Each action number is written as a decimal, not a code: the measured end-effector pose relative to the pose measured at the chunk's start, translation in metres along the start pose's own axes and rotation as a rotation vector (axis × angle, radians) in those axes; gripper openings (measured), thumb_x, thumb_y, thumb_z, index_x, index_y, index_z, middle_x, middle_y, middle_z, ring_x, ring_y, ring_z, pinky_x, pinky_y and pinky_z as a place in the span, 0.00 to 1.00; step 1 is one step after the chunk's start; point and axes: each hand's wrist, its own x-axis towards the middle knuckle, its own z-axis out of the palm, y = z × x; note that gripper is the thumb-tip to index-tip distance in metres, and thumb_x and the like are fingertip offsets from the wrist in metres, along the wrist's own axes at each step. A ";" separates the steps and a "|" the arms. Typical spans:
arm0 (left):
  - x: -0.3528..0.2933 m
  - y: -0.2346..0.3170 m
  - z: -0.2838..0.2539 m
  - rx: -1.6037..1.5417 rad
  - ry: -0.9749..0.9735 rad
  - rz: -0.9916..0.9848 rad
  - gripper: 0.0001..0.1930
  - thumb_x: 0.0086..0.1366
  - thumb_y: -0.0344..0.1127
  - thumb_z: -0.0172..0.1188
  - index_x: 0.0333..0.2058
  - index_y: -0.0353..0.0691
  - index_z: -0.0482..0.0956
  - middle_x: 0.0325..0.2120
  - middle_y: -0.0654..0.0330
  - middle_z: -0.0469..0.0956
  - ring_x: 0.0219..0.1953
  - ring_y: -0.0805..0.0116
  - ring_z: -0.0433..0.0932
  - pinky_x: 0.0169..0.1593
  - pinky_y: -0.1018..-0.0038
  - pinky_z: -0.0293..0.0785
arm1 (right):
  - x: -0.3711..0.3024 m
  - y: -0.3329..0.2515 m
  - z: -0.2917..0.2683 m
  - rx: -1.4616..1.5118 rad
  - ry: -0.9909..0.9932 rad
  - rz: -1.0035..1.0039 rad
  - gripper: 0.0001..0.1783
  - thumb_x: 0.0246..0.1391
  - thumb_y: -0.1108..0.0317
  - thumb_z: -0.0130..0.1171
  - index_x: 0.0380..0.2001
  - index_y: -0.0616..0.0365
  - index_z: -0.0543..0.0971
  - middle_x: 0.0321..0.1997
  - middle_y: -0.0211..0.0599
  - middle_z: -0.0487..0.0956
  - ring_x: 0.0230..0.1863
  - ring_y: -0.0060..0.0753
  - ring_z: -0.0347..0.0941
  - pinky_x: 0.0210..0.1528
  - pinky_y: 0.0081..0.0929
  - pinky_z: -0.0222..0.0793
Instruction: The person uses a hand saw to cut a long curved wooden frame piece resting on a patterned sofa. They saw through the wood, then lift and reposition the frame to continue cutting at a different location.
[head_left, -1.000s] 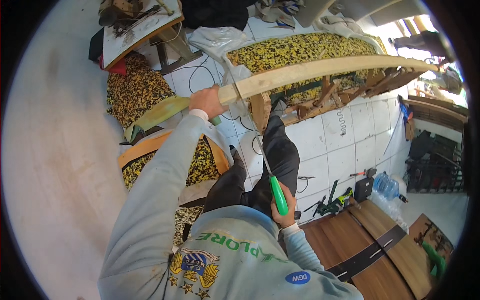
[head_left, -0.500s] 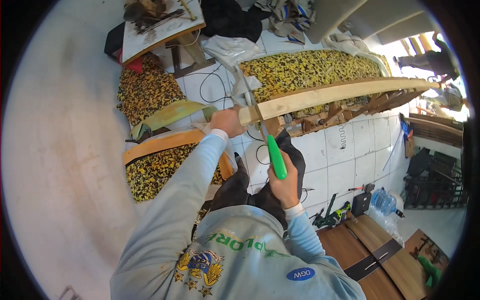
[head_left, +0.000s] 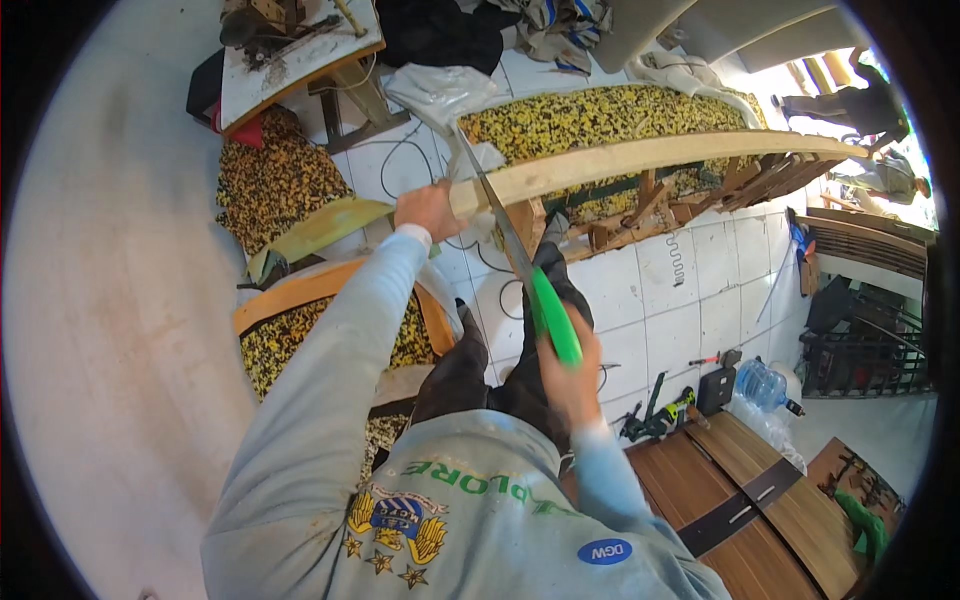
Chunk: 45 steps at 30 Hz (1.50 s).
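- The long pale board runs from the middle of the frame to the upper right.
- The left hand is closed around its left end.
- The right hand, blurry and apart from the left, is wrapped around the green handle of the saw.
- The saw blade lies across the board, near the left hand.
- The board's end is not off yet; it looks joined. I can't tell how deep any cut goes, or how much wood is left uncut.
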 end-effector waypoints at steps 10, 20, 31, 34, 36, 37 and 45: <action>0.009 0.000 -0.019 0.036 -0.065 0.003 0.30 0.55 0.57 0.72 0.51 0.45 0.81 0.42 0.52 0.90 0.45 0.50 0.89 0.51 0.53 0.84 | -0.042 -0.004 -0.021 -0.061 -0.038 -0.074 0.32 0.53 0.81 0.60 0.64 0.61 0.79 0.56 0.56 0.86 0.59 0.56 0.85 0.61 0.39 0.78; 0.008 0.033 -0.028 0.070 -0.054 0.081 0.33 0.53 0.57 0.74 0.54 0.44 0.80 0.42 0.50 0.90 0.45 0.49 0.89 0.50 0.53 0.85 | 0.135 0.033 0.061 0.010 0.080 -0.098 0.23 0.53 0.70 0.66 0.53 0.65 0.83 0.43 0.62 0.86 0.47 0.68 0.83 0.48 0.48 0.79; 0.011 0.005 -0.016 0.064 -0.040 -0.016 0.33 0.53 0.58 0.74 0.51 0.43 0.81 0.43 0.49 0.90 0.46 0.49 0.89 0.51 0.52 0.84 | -0.015 0.006 -0.011 -0.057 0.010 -0.082 0.31 0.49 0.79 0.60 0.61 0.63 0.81 0.52 0.58 0.86 0.57 0.59 0.84 0.62 0.42 0.77; 0.010 0.027 -0.022 0.080 -0.088 0.002 0.33 0.53 0.59 0.74 0.51 0.43 0.81 0.43 0.49 0.90 0.46 0.48 0.89 0.52 0.53 0.84 | 0.130 0.028 0.065 0.053 0.098 -0.055 0.22 0.52 0.69 0.66 0.51 0.62 0.83 0.46 0.59 0.86 0.51 0.68 0.82 0.53 0.51 0.78; 0.012 0.033 -0.028 0.119 -0.082 0.039 0.34 0.53 0.59 0.75 0.51 0.42 0.82 0.42 0.49 0.90 0.45 0.49 0.90 0.50 0.54 0.85 | 0.179 0.003 0.070 -0.010 0.009 0.105 0.23 0.53 0.68 0.67 0.53 0.62 0.83 0.44 0.58 0.86 0.48 0.69 0.82 0.51 0.52 0.79; 0.009 0.024 -0.026 0.127 -0.072 0.026 0.33 0.53 0.59 0.75 0.51 0.43 0.82 0.42 0.50 0.90 0.45 0.49 0.90 0.50 0.54 0.85 | 0.163 0.007 0.071 -0.034 0.052 0.000 0.24 0.53 0.68 0.67 0.54 0.62 0.82 0.44 0.59 0.86 0.47 0.69 0.83 0.51 0.53 0.79; 0.008 0.010 -0.018 0.082 -0.057 -0.006 0.33 0.54 0.58 0.75 0.53 0.44 0.82 0.42 0.50 0.90 0.44 0.50 0.90 0.50 0.55 0.85 | -0.074 -0.021 -0.038 -0.001 -0.023 0.110 0.30 0.51 0.83 0.59 0.60 0.60 0.82 0.48 0.56 0.87 0.50 0.59 0.86 0.53 0.36 0.80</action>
